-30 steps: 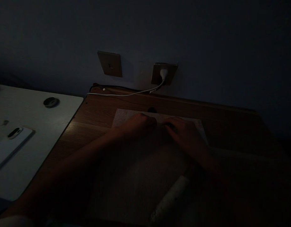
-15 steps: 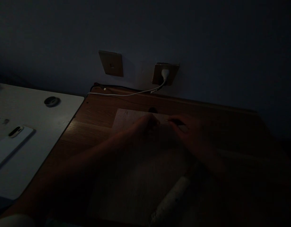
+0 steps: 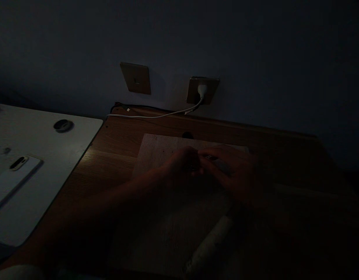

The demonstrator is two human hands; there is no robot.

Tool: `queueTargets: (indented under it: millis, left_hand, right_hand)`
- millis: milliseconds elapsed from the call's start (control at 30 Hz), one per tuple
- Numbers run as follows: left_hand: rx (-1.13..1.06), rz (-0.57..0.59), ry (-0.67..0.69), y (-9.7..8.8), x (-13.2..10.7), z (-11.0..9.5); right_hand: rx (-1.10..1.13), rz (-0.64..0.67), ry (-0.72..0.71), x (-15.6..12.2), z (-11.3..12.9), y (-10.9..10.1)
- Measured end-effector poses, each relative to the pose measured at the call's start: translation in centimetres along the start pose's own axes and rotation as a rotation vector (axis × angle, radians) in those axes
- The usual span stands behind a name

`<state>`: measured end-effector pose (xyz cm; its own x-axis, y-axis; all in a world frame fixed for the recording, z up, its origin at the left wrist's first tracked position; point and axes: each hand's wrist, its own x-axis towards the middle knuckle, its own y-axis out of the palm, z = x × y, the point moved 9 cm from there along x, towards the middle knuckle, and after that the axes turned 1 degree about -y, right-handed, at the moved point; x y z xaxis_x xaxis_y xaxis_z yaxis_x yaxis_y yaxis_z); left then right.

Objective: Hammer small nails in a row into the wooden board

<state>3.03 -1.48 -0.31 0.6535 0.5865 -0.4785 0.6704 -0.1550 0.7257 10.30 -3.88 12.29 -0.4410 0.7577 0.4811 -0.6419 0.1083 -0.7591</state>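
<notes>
The light is very dim. My left hand (image 3: 185, 160) is closed, fingers curled, above a pale flat board (image 3: 151, 149). Thumb and forefinger of my right hand (image 3: 233, 165) are pinched together and meet the fingertips of the left. Whatever small thing lies between the fingers is too dark to make out. Nearer to me, a pale cylinder (image 3: 210, 243) with dark patches rests slantwise on the board; its far end fades into shadow below my right hand.
The board lies on a brown wooden desk (image 3: 118, 140). A white table (image 3: 77, 142) adjoins at left, carrying a white phone (image 3: 17, 181) and a round dark ring (image 3: 62, 125). A white cable (image 3: 156, 116) runs along the back to a plug (image 3: 202, 91) in the wall socket.
My hands have come together: the right has moved left and its fingertips now touch those of the left. A small bright-tipped thing seen earlier in the right pinch is now hidden.
</notes>
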Motion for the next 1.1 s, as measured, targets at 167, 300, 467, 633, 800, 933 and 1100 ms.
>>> queueTargets:
  millis: [167, 300, 467, 633, 800, 933, 1100]
  left_hand:
    - [-0.12, -0.112, 0.006, 0.6, -1.3, 0.8]
    - [-0.137, -0.06, -0.03, 1.8, -1.7, 2.3]
    - [-0.102, -0.113, -0.087, 1.3, -1.5, 3.5]
    - [-0.058, -0.125, -0.013, 1.3, -1.5, 2.6]
    - [0.167, -0.222, 0.117, 0.8, -2.3, 0.2]
    - [0.447, -0.195, 0.238, 1.3, -2.4, -0.8]
    - [0.56, -0.146, 0.265, 1.6, -2.1, -0.5]
  right_hand:
    - [-0.083, -0.107, 0.057, 0.3, -0.2, -2.3]
    - [-0.13, -0.187, 0.114, 0.2, -0.5, -4.1]
    - [-0.124, -0.192, 0.12, 0.1, -0.6, -4.8]
    - [-0.118, -0.144, 0.139, 0.3, -0.4, -4.4]
    - [-0.117, -0.144, 0.151, 0.2, -0.4, -4.3]
    - [-0.118, -0.136, 0.145, 0.2, -0.5, -4.0]
    - [-0.107, -0.149, 0.142, 0.2, -0.6, -3.9]
